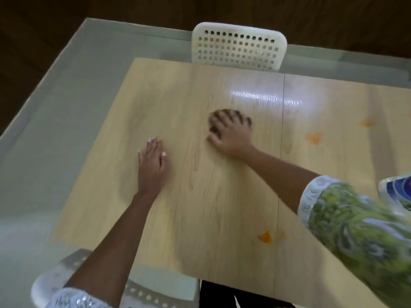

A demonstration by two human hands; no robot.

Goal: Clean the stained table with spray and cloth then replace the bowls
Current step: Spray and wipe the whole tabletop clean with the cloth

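The light wood table (200,196) carries orange stains: one near the front (265,237) and two at the right (314,137), (367,123). My right hand (231,134) lies on a small dark cloth (224,113) in the middle of the table, its fingers curved over the bunched cloth, most of which is hidden under the hand. My left hand (152,161) rests flat on the tabletop, fingers straight, a little to the left of the cloth. No spray bottle is in view. The picture is blurred by motion.
A white perforated chair (239,46) stands at the table's far side, and another one (138,292) at the near left corner. A blue-patterned object (398,187), possibly a bowl, shows at the right edge behind my green sleeve. Pale floor surrounds the table at the left.
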